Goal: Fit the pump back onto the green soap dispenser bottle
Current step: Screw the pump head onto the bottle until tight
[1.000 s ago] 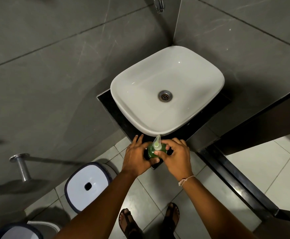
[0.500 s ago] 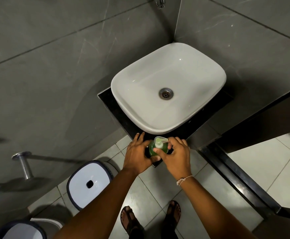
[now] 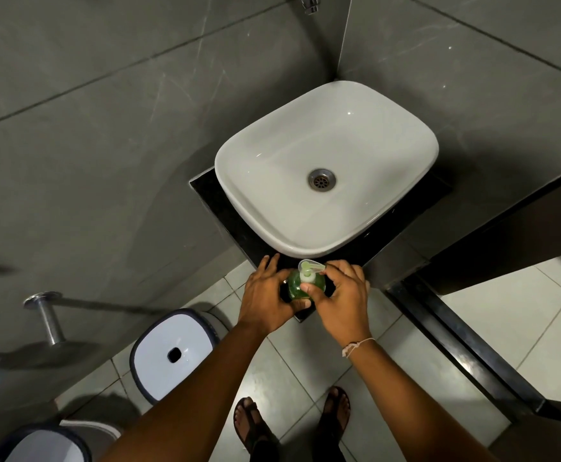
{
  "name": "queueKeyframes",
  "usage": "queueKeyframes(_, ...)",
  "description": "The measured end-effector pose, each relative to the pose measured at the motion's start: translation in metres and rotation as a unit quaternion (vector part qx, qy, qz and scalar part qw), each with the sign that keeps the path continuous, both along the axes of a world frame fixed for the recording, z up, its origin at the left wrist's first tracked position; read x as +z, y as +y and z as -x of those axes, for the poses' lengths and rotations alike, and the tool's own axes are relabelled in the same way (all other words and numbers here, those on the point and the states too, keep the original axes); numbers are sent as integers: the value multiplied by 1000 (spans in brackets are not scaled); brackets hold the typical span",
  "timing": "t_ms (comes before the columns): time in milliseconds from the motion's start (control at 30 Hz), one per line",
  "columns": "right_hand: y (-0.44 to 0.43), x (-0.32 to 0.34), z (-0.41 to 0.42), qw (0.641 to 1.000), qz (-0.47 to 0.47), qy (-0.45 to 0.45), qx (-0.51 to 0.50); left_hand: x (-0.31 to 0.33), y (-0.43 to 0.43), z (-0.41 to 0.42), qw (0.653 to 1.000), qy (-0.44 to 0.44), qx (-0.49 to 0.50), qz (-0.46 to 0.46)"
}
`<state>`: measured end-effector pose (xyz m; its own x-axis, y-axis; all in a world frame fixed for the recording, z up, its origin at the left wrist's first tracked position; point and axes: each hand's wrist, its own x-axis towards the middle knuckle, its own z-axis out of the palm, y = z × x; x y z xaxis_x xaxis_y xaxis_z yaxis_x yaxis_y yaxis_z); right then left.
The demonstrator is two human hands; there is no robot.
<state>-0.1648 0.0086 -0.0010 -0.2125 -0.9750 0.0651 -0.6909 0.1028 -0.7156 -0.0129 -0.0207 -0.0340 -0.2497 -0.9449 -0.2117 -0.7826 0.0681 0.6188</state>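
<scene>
The round green translucent soap dispenser bottle [image 3: 300, 286] stands on the near corner of the black polished stone worktop [image 3: 239, 228], at about 6 o'clock from the white rounded-square ceramic basin [image 3: 325, 168] and just beside its front rim. The left hand [image 3: 266, 301] is wrapped around the bottle's left flank, thumb under its near side, holding the body steady. The right hand [image 3: 342, 298] is closed on the pale green plastic pump [image 3: 309, 271], thumb tip pressed against the collar at the neck and fingers curled round the far side — the clear spout points toward 2 o'clock. The pump looks seated on the neck, so the step in hand is most likely tightening the collar. To do it well, keep the bottle pinned flat to the worktop with the left hand so it cannot spin, hold the pump upright over the neck (a tilted collar will cross-thread), and turn from the collar rather than the spout. Whether the thread has caught cannot be told from here. The bottle sits close to the worktop's edge, above the tiled floor, so downward pressure should stay centred — a sideways shove could tip it off.
</scene>
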Motion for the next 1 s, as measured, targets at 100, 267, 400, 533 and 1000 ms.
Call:
queueKeyframes(100,5,-2,-5,999,14,17,-34,0,1,0,1000,2,3,0)
queueKeyframes(267,6,1,-9,999,3,-2,-44,-1,1,0,1000,1,1,4)
queueKeyframes(400,0,0,2,999,-3,-28,27,-2,1,0,1000,1,3,-2)
queueKeyframes(533,-4,0,2,1000,2,8,0,-3,1,0,1000,-5,6,2)
queueKeyframes(1000,10,3,-3,999,21,-28,22,0,1,0,1000,-8,2,-5)
